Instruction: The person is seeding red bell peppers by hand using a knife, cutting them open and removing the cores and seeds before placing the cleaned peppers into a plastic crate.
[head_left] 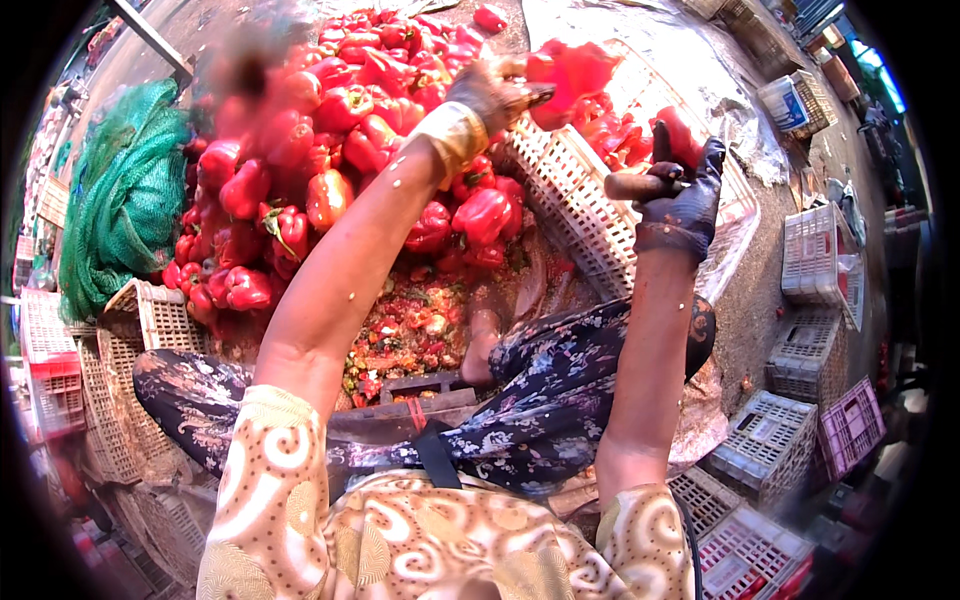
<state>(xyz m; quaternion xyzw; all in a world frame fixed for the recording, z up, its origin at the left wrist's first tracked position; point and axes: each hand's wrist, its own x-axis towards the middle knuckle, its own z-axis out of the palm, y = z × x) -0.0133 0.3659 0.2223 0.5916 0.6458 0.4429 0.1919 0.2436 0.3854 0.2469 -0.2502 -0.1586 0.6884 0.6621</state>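
At the near corner of a white crate (575, 190), my left hand (490, 92), in a dark-stained glove with a yellowish cuff, grips a blurred, bright red bell pepper (575, 78) at its left edge. My right hand (685, 205), in a black glove, is closed on a knife by its brown wooden handle (632, 187); the blade cannot be made out. A red pepper piece (682, 138) shows beside its raised fingers; whether they touch it is unclear. Inside the crate lie more red pepper pieces (610, 132). A large heap of red bell peppers (345, 105) rises ahead and left.
Pepper scraps and seeds (420, 330) cover the ground before my seated legs. Green netting (125, 190) is bunched at the left, with crates (100, 400) below it. More crates (765, 440) stand at the right. Pale sheeting (690, 60) lies beyond the white crate.
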